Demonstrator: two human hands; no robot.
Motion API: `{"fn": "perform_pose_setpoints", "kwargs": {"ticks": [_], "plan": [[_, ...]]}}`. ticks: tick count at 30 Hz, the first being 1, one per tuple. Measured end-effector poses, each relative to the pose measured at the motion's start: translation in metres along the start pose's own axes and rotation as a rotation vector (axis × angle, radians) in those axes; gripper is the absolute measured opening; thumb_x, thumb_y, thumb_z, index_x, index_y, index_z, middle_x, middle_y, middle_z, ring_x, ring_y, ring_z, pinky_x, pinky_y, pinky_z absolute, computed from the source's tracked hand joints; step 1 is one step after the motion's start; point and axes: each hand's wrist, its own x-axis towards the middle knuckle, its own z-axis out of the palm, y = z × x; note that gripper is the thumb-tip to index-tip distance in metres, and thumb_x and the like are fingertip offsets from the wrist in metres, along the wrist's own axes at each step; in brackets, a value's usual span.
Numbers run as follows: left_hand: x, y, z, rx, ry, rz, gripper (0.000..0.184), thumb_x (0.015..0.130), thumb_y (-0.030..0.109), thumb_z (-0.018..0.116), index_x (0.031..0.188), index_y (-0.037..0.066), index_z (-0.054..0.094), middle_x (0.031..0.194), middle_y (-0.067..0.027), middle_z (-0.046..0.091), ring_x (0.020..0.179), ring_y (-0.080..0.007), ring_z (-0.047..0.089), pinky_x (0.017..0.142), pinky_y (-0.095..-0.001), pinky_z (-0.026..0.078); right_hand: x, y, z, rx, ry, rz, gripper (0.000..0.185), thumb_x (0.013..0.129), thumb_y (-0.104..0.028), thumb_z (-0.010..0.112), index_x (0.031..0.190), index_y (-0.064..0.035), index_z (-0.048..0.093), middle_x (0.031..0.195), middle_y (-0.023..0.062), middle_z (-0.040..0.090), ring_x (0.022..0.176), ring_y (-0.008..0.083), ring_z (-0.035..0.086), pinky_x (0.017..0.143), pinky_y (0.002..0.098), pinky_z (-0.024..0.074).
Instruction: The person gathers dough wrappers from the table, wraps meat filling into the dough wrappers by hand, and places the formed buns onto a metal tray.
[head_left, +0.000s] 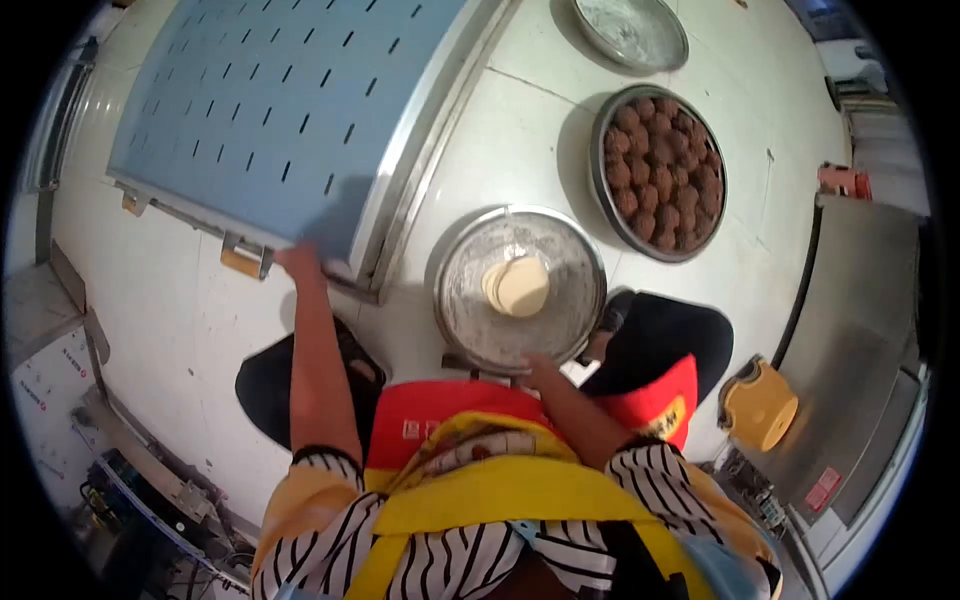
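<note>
A wide metal bowl (470,330), dusted with white powder, stands on the floor between my knees. Pale round dough pieces (520,287) lie in it, partly overlapping. My right hand (541,372) is at the bowl's near rim; its fingers are too small and blurred to read. Off to the left, my left hand (298,260) reaches to the near corner of a large blue-grey slotted panel (270,110) with a metal frame, close to a yellow-handled latch (243,258). Whether those fingers grip the frame is unclear.
Beyond the bowl, a round pan (594,170) holds several brown balls. Farther up is another powdered metal pan (632,32). A yellow stool (760,403) stands at the right beside a steel cabinet (850,330). Clutter and cables lie at the lower left.
</note>
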Motion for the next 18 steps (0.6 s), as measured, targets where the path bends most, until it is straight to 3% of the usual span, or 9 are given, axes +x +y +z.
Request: {"fn": "perform_pose_setpoints", "kwargs": {"ticks": [2, 4, 5, 8, 10, 11, 14, 16, 18], "plan": [[-0.028, 0.031, 0.005, 0.033, -0.013, -0.062, 0.061, 0.074, 0.01, 0.065, 0.12, -0.005, 0.028, 0.098, -0.018, 0.053, 0.081, -0.0283, 0.059, 0.065, -0.0365, 0.051, 0.006, 0.012, -0.016, -0.11, -0.031, -0.173, 0.055, 0.083, -0.033, 0.058, 0.129, -0.0071, 0.039, 0.125, 0.0191, 0.043, 0.095, 0.0388, 0.052, 0.067, 0.0483, 0.0502], [0.016, -0.012, -0.001, 0.019, -0.064, -0.005, 0.055, 0.074, 0.011, 0.066, 0.115, -0.007, 0.033, 0.095, -0.0185, 0.053, 0.074, -0.0294, 0.059, 0.059, -0.0388, 0.052, 0.046, 0.024, -0.031, -0.171, -0.014, -0.284, 0.054, 0.084, -0.032, 0.057, 0.129, -0.0085, 0.039, 0.124, 0.0195, 0.043, 0.096, 0.0397, 0.052, 0.064, 0.0511, 0.0495], [0.014, 0.011, 0.006, 0.009, -0.093, 0.036, 0.053, 0.074, 0.011, 0.066, 0.113, -0.008, 0.036, 0.094, -0.0187, 0.053, 0.071, -0.03, 0.06, 0.055, -0.0399, 0.053, 0.042, 0.01, -0.026, -0.154, -0.002, -0.32, 0.053, 0.084, -0.032, 0.056, 0.128, -0.0092, 0.039, 0.124, 0.0197, 0.043, 0.096, 0.04, 0.051, 0.062, 0.0526, 0.049], [-0.023, 0.034, 0.003, 0.086, -0.29, -0.249, 0.04, 0.074, 0.011, 0.064, 0.102, -0.009, 0.044, 0.09, -0.0196, 0.054, 0.065, -0.0309, 0.06, 0.049, -0.0435, 0.053, 0.063, 0.028, -0.034, 0.095, 0.037, -0.087, 0.049, 0.083, -0.032, 0.056, 0.125, -0.0112, 0.041, 0.122, 0.0191, 0.044, 0.094, 0.039, 0.051, 0.061, 0.0557, 0.0469], [-0.031, 0.032, 0.005, 0.059, -0.326, -0.277, 0.035, 0.074, 0.011, 0.062, 0.098, -0.008, 0.046, 0.088, -0.0219, 0.054, 0.067, -0.0347, 0.061, 0.052, -0.0474, 0.056, 0.122, 0.019, -0.049, 0.155, -0.03, 0.085, 0.046, 0.083, -0.029, 0.057, 0.123, -0.0118, 0.043, 0.118, 0.0179, 0.047, 0.091, 0.0371, 0.051, 0.061, 0.0547, 0.047], [-0.024, 0.031, 0.002, 0.033, -0.389, -0.281, 0.039, 0.073, 0.011, 0.062, 0.102, -0.008, 0.044, 0.091, -0.0239, 0.054, 0.069, -0.0363, 0.061, 0.051, -0.0488, 0.056, 0.085, 0.008, -0.034, 0.243, 0.188, 0.031, 0.044, 0.083, -0.024, 0.06, 0.12, -0.0096, 0.043, 0.114, 0.0169, 0.05, 0.089, 0.0345, 0.054, 0.062, 0.0512, 0.0486], [-0.028, 0.028, 0.0, 0.065, -0.408, -0.297, 0.037, 0.073, 0.011, 0.057, 0.1, -0.011, 0.045, 0.091, -0.0253, 0.055, 0.071, -0.0389, 0.062, 0.052, -0.0525, 0.055, 0.115, -0.011, -0.045, 0.408, 0.188, -0.182, 0.042, 0.081, -0.016, 0.063, 0.118, -0.0079, 0.044, 0.11, 0.0164, 0.053, 0.082, 0.0321, 0.057, 0.063, 0.0501, 0.0508], [-0.026, 0.033, 0.002, 0.108, -0.362, -0.263, 0.038, 0.072, 0.01, 0.057, 0.1, -0.013, 0.044, 0.09, -0.0256, 0.055, 0.071, -0.039, 0.062, 0.052, -0.0533, 0.055, 0.076, -0.044, -0.03, 0.54, 0.215, -0.463, 0.033, 0.08, -0.01, 0.063, 0.109, -0.0057, 0.049, 0.101, 0.0157, 0.056, 0.073, 0.0293, 0.057, 0.059, 0.0479, 0.0519], [-0.015, 0.025, 0.001, 0.097, -0.335, -0.278, 0.034, 0.071, 0.008, 0.057, 0.095, -0.013, 0.046, 0.084, -0.0242, 0.056, 0.066, -0.0383, 0.061, 0.052, -0.0533, 0.055, 0.071, -0.081, -0.032, 0.468, 0.2, -0.404, 0.023, 0.081, -0.007, 0.061, 0.101, -0.0029, 0.051, 0.092, 0.0133, 0.056, 0.072, 0.0265, 0.056, 0.058, 0.0443, 0.0532]]}}
